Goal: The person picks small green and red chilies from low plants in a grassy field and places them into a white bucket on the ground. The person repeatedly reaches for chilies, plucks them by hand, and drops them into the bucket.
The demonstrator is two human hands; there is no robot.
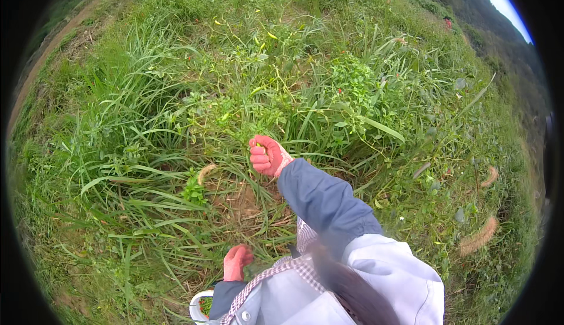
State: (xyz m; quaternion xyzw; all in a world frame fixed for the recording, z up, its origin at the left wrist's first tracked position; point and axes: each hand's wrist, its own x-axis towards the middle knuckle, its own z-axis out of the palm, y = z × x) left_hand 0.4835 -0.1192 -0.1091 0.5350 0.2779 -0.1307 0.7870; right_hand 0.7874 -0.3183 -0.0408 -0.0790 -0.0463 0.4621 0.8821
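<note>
My right hand [269, 155], reaching forward in a pink glove, is closed at the leafy stems of a pepper plant. A small bit of yellow-green shows between thumb and fingers, perhaps a pepper. Lower down, near my body, my left hand [237, 259] in a pink glove has its fingers curled and slightly blurred; whether it holds anything is unclear. Beside my left sleeve stands a white bucket [194, 311] with green and red produce in it, partly hidden. Beyond my right hand, yellow-green peppers [272, 36] hang on thin stems.
Tall grass [145, 135] crowds around the plants on both sides. Small red peppers [339, 91] dot the foliage ahead on the right. Fuzzy grass seed heads [479, 237] stand at the right. A reddish figure or object [448, 23] is far off at the upper right.
</note>
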